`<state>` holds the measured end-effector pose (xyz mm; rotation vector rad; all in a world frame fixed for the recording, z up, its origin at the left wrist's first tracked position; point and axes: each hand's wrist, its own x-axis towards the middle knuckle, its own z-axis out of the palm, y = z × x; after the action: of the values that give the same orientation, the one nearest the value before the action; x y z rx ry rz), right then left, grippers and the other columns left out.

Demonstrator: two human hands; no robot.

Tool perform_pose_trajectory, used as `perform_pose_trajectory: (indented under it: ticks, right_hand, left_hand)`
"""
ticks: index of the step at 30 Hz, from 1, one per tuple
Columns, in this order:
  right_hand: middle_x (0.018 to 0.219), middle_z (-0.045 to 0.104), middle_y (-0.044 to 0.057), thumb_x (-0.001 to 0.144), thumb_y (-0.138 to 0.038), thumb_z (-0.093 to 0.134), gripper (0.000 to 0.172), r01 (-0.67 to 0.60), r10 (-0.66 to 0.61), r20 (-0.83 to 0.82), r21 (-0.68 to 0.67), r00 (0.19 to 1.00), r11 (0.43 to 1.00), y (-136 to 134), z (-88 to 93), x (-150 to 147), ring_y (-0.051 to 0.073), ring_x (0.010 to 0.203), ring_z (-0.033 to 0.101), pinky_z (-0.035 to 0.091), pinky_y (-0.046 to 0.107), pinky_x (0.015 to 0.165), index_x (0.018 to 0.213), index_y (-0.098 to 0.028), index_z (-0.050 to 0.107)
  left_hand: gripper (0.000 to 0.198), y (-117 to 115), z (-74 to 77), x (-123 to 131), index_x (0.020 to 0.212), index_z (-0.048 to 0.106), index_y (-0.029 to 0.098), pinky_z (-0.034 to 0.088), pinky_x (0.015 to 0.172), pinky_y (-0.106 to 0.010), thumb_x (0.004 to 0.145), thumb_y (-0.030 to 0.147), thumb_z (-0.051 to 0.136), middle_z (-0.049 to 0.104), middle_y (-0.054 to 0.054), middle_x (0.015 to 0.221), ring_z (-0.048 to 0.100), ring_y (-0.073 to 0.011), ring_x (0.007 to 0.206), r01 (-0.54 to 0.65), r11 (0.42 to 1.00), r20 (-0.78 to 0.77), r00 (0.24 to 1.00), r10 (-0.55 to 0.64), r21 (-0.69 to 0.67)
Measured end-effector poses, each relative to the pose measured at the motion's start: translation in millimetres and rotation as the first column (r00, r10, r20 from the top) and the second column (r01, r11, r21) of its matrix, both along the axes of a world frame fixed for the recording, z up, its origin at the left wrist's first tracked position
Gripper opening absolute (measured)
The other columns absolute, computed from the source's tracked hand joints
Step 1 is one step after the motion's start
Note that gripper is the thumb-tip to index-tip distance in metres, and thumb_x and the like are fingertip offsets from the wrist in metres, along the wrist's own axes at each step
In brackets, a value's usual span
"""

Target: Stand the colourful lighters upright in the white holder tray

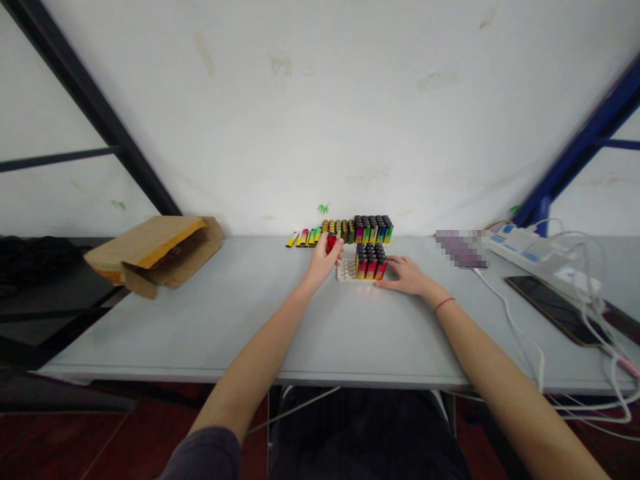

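My left hand [324,258] is closed around a small red piece [331,241], mostly hidden by the fingers, above the left side of a white tray with round holes [345,272]. Red and yellow, black-topped pieces that look like lighters [371,261] stand upright in rows in the tray's right part; bare holes show at its left. My right hand [406,275] grips the tray's right end, thumb along the front and fingers behind. Further back stand a block of multicoloured black-topped pieces [373,229] and gold-topped ones [340,225]. Flat yellow, red and green pieces [303,237] lie left of them.
An opened brown cardboard box [155,250] rests at the table's left. To the right lie a blurred-out phone-like object [461,249] on a cable, a dark phone [553,308] and a white power strip [545,257] with tangled cords. A white wall rises behind.
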<state>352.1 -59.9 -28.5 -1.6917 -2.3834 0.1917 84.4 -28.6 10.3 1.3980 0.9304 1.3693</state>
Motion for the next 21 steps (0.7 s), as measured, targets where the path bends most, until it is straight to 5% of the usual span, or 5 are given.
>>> perform_pose_trajectory:
  ticks: [7, 15, 21]
  right_hand:
    - [0.159, 0.058, 0.02, 0.09, -0.08, 0.064, 0.087, 0.002, -0.001, 0.015, -0.019, 1.0, 1.0, -0.4, 2.1, -0.8, 0.045, 0.143, 0.053, 0.045, 0.055, 0.118, 0.15, -0.017, 0.065]
    - [0.16, 0.058, 0.019, 0.09, -0.08, 0.064, 0.085, 0.012, -0.012, 0.017, -0.009, 1.0, 1.0, -0.3, 0.0, -0.3, 0.046, 0.143, 0.052, 0.044, 0.055, 0.118, 0.149, -0.019, 0.065]
    - [0.16, 0.056, 0.021, 0.091, -0.079, 0.064, 0.089, 0.011, -0.011, 0.028, -0.02, 1.0, 1.0, -0.7, 2.0, -0.9, 0.046, 0.144, 0.051, 0.043, 0.054, 0.12, 0.151, -0.014, 0.064]
  left_hand:
    - [0.048, -10.3, 6.7, 1.7, 0.074, 0.049, 0.022, 0.029, 0.042, -0.021, 0.08, 0.051, 0.086, 0.048, 0.009, 0.054, 0.041, -0.0055, 0.042, -0.089, 0.996, -0.01, 0.996, 0.089, -0.031]
    - [0.069, -11.3, 15.9, 5.4, 0.056, 0.037, 0.025, 0.026, 0.042, -0.023, 0.094, 0.08, 0.049, 0.03, 0.006, 0.044, 0.033, -0.0092, 0.04, -0.054, 0.966, 0.158, 0.983, 0.097, -0.252]
    - [0.064, -13.7, 24.3, 0.2, 0.055, 0.029, 0.025, 0.014, 0.039, -0.021, 0.1, 0.071, 0.039, 0.022, 0.007, 0.041, 0.018, -0.0067, 0.035, -0.037, 0.922, 0.274, 0.949, 0.152, -0.386]
